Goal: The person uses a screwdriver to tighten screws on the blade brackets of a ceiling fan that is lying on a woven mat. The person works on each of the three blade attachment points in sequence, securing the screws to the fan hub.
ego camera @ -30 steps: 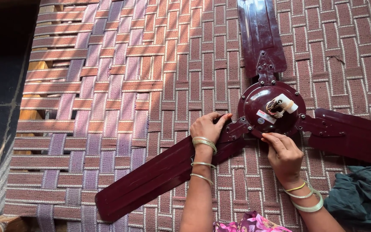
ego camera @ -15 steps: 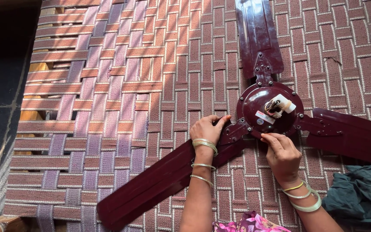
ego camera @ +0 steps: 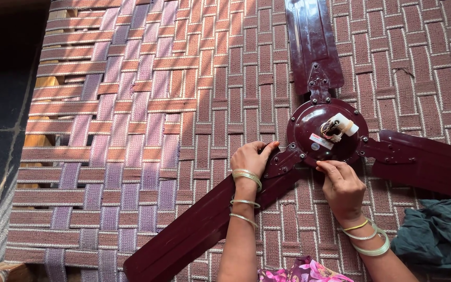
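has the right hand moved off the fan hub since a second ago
No. The right hand stays at the lower rim of the maroon fan hub, fingertips on the same edge just below the white label, as before.

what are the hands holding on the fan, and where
The left hand grips the blade bracket of the ceiling fan; the right hand touches the motor housing's lower edge.

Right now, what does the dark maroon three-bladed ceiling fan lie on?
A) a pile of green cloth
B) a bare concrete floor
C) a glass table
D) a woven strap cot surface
D: the dark maroon three-bladed ceiling fan rests flat on the woven strap cot surface of interlaced pink and purple bands; the dark green cloth lies beside it.
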